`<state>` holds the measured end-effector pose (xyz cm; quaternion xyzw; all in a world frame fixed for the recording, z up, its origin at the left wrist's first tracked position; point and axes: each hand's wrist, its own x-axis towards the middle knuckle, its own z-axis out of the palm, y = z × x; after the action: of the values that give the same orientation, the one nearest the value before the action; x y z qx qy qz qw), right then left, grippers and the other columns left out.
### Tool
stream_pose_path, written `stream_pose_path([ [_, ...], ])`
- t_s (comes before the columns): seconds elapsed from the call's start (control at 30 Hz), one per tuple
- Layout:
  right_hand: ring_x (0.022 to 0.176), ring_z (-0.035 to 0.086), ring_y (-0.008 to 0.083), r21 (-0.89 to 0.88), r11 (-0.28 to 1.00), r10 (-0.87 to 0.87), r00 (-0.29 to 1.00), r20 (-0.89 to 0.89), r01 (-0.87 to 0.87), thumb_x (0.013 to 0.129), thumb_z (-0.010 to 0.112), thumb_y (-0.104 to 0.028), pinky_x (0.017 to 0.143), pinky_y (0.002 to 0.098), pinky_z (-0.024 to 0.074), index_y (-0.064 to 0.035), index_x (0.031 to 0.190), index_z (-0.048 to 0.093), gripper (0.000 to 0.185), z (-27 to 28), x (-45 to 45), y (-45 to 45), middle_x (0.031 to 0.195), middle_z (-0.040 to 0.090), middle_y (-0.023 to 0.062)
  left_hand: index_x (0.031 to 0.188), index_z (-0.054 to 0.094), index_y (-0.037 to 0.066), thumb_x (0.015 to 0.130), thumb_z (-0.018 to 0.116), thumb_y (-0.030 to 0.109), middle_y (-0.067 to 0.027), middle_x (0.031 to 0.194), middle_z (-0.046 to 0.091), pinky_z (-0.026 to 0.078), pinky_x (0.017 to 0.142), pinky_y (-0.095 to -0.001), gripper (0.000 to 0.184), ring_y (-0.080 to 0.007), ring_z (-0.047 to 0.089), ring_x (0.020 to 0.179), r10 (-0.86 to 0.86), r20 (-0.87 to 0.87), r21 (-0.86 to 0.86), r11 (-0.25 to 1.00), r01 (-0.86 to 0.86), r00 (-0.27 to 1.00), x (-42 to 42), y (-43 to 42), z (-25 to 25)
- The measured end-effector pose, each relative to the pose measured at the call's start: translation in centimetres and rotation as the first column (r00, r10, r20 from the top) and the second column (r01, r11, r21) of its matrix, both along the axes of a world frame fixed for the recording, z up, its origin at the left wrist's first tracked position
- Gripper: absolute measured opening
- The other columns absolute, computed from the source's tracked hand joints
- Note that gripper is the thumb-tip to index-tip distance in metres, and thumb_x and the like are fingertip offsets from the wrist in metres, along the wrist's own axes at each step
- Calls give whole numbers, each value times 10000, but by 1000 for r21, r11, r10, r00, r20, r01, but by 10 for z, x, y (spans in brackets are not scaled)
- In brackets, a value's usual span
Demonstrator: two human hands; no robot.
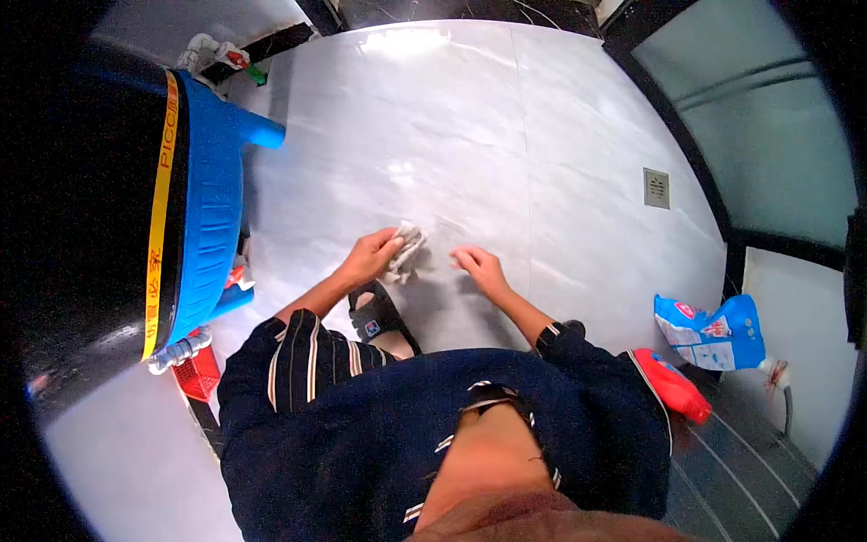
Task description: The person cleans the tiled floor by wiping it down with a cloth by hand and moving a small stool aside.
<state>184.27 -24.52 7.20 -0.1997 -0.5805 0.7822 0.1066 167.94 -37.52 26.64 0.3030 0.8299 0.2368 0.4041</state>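
Observation:
My left hand is closed around a crumpled whitish cloth, low over the pale marbled floor. Part of the cloth is hidden by the fingers. To the right of it, and apart from it, my right hand has its fingers loosely curled in, with nothing visible in them. A dark sandal on my foot shows just below my left wrist.
A large blue plastic tub with a yellow printed strap stands left. Pipes with a red-handled valve are behind it. At right are a metal floor drain, a blue bag, a red item and a dark-framed glass panel.

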Motion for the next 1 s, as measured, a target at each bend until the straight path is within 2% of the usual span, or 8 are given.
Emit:
stream_pose_path([
  [0.03, 828, 644, 179, -156, 984, -99, 993, -60, 89, 897, 574, -290, 747, 297, 491, -11, 1079, 620, 336, 8, -12, -4, 924, 673, 93, 1217, 560, 37, 962, 474, 251, -96, 980, 650, 499, 757, -306, 343, -146, 607, 873, -41, -15, 54, 998, 42, 999, -5, -2, -13],
  [0.13, 837, 642, 199, -447, 892, -110, 991, -70, 67, 880, 612, -304, 765, 299, 491, -12, 1157, 578, 404, 43, -28, -13, 993, 660, 90, 1227, 555, 40, 968, 464, 254, -106, 1022, 643, 482, 818, -318, 349, -156, 595, 934, -112, 28, 235, 967, 103, 993, 6, -3, -28],
  [0.23, 829, 638, 187, 49, 996, 71, 997, -40, -69, 864, 641, -311, 757, 290, 491, -16, 1096, 617, 376, 2, -43, -9, 930, 665, 59, 1217, 556, 32, 970, 468, 278, -97, 1022, 643, 468, 842, -319, 360, -154, 583, 959, -124, -27, 177, 976, 127, 992, 8, -1, -28],
  [0.33, 753, 613, 148, 89, 994, -62, 997, -44, 66, 873, 629, -284, 702, 268, 485, -13, 1012, 652, 306, 28, -41, 33, 836, 653, 40, 1086, 598, 4, 968, 481, 309, -22, 860, 619, 479, 727, -296, 348, -115, 552, 795, 26, -208, 231, 973, 23, 978, -16, 11, -27],
  [0.67, 652, 496, 60, -237, 940, -266, 962, -58, 246, 891, 596, -224, 624, 204, 437, -41, 962, 672, 210, 26, -4, 118, 761, 589, -15, 1067, 624, 10, 933, 542, 173, -2, 889, 624, 451, 742, -235, 227, -70, 544, 835, 104, 111, 672, 725, -152, 988, -12, 28, 68],
  [0.77, 741, 583, 87, 118, 951, -282, 957, -63, 287, 865, 615, -207, 690, 226, 476, -34, 988, 668, 219, 32, -13, 134, 848, 651, 22, 1041, 638, 6, 895, 584, 151, -5, 844, 623, 448, 691, -230, 213, -65, 541, 785, -78, -319, 476, 849, 231, 944, -13, 36, 105],
  [0.93, 905, 630, 135, 313, 940, -203, 959, 196, 135, 876, 596, -230, 815, 266, 487, -51, 1038, 677, 255, 40, -7, 124, 962, 681, 75, 992, 659, 6, 859, 627, 152, 12, 773, 616, 426, 620, -219, 200, -57, 522, 702, -68, -348, 394, 895, 212, 935, -22, 23, 83],
  [1.0, 980, 591, 144, 284, 944, -198, 977, 73, 170, 907, 553, -281, 875, 277, 447, -33, 1115, 632, 333, 26, -19, 112, 1047, 648, 76, 994, 661, 9, 856, 631, 147, 17, 776, 620, 429, 617, -222, 198, -55, 525, 702, 7, -275, 344, 935, 91, 961, -26, 27, 91],
])
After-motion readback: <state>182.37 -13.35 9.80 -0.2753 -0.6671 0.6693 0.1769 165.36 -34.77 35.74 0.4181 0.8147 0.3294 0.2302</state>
